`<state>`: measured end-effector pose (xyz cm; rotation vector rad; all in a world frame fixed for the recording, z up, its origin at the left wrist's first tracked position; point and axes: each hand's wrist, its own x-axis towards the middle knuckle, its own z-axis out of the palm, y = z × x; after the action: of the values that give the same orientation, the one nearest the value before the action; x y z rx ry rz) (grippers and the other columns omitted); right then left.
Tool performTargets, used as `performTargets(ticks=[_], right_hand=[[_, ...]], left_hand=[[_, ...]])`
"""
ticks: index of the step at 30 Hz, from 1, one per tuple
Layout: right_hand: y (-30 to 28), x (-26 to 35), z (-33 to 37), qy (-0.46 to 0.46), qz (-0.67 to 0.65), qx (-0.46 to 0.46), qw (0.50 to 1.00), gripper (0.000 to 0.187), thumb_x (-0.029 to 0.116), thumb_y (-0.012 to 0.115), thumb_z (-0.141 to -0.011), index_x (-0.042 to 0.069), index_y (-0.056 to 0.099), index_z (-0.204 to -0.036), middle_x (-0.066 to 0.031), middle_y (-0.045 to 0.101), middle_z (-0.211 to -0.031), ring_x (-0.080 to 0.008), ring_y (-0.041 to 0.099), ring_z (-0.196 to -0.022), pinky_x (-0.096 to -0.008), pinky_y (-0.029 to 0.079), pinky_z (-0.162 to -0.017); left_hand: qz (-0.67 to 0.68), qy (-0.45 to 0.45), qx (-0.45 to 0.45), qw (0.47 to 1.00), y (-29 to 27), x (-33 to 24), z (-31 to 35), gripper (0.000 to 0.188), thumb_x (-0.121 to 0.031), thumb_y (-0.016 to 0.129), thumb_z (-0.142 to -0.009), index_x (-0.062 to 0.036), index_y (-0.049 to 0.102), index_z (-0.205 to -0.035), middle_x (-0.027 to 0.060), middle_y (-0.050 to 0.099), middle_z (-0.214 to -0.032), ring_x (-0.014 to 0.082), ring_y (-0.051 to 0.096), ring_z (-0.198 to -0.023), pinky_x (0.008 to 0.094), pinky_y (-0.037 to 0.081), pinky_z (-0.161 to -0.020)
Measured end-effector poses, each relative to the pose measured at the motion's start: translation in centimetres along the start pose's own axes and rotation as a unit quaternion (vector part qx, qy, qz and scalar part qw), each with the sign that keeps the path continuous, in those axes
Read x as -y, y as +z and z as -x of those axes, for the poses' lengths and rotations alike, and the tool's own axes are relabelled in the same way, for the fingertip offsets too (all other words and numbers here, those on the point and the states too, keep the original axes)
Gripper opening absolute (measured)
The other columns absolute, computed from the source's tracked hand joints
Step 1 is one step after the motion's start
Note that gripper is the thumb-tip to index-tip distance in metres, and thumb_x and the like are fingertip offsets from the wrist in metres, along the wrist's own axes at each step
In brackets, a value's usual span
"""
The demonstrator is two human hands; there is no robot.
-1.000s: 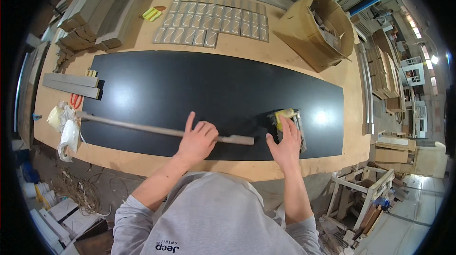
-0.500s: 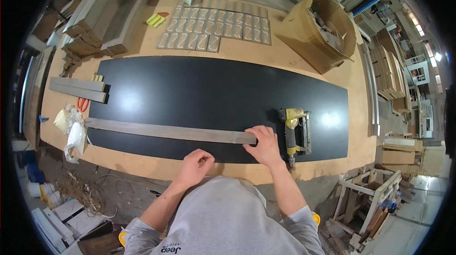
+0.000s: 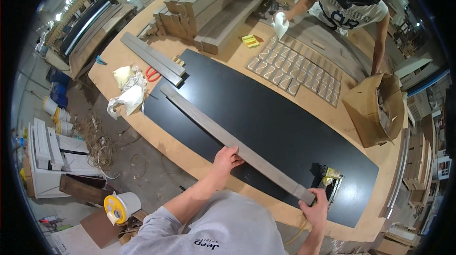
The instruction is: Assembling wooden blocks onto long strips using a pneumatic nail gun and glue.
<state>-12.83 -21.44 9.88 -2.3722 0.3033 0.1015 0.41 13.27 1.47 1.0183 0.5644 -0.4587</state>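
A long grey-brown wooden strip point(image 3: 259, 156) runs aslant over a flat black panel point(image 3: 228, 96), its near edge casting a dark shadow there. My right hand point(image 3: 316, 209) is closed around the strip's right end, thumb and fingers on opposite sides. Farther along, my left hand point(image 3: 225, 164) grips the strip's near edge with bent fingers; part of them is hidden by the wood. Just beyond my right hand lies a yellow and black nail gun point(image 3: 331, 177), partly covered by that hand.
Two shorter strips point(image 3: 154, 60), red-handled scissors point(image 3: 152, 73) and crumpled plastic bags point(image 3: 130, 94) lie at left. Across the table, a co-worker's hand point(image 3: 285, 15) holds a white glue bottle point(image 3: 280, 27) over glue-lined small slats point(image 3: 297, 67). A cardboard box point(image 3: 368, 112) stands right, stacked boards point(image 3: 190, 15) far left.
My view has turned leftward. My left hand, earlier apart from the strip, now holds it near the middle. My right hand keeps its end. The co-worker's upper body has come into view.
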Motion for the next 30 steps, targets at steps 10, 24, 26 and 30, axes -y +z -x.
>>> performTargets(ticks=[10,24,26,30], right_hand=[[0.9,-12.3,6.4,0.178,-0.309,-0.024,0.934,0.043,0.040,0.074,-0.101,-0.002,0.074,-0.109,-0.0053,0.070,-0.096,-0.0148,0.065,-0.089,-0.0317,0.052,-0.078],[2.6,-6.5,9.3,0.235,-0.242,-0.019,0.941,0.040,0.036,0.062,-0.112,0.004,0.064,-0.087,0.0075,0.048,-0.075,-0.0064,0.045,-0.074,-0.0291,0.041,-0.067],[2.8,-6.7,9.9,0.238,-0.246,-0.030,0.939,0.040,0.036,0.062,-0.112,0.004,0.064,-0.088,0.0077,0.049,-0.077,-0.0064,0.045,-0.076,-0.0290,0.041,-0.067],[2.2,-5.9,10.9,0.230,-0.234,-0.049,0.943,0.035,0.034,0.063,-0.111,0.002,0.068,-0.096,0.0072,0.055,-0.082,-0.0064,0.048,-0.081,-0.0281,0.044,-0.071]], left_hand=[[-0.094,-0.037,0.085,0.991,2.1,-1.5,-0.6,0.024,-0.037,0.070,-0.105,-0.0172,0.061,-0.116,-0.0048,0.059,-0.095,0.0082,0.059,-0.091,0.0340,0.053,-0.091],[-0.061,-0.042,0.071,0.995,4.0,1.2,-0.7,0.012,-0.028,0.062,-0.108,-0.0155,0.062,-0.109,-0.0077,0.053,-0.084,0.0080,0.059,-0.081,0.0398,0.060,-0.095],[-0.076,-0.043,0.073,0.993,3.6,1.4,-1.0,0.014,-0.028,0.062,-0.109,-0.0136,0.062,-0.111,-0.0045,0.061,-0.092,0.0114,0.065,-0.090,0.0406,0.060,-0.096],[-0.065,-0.027,0.130,0.989,3.9,1.4,-0.6,0.032,-0.036,0.054,-0.113,-0.0090,0.062,-0.127,0.0066,0.072,-0.125,0.0218,0.068,-0.118,0.0455,0.055,-0.099]])
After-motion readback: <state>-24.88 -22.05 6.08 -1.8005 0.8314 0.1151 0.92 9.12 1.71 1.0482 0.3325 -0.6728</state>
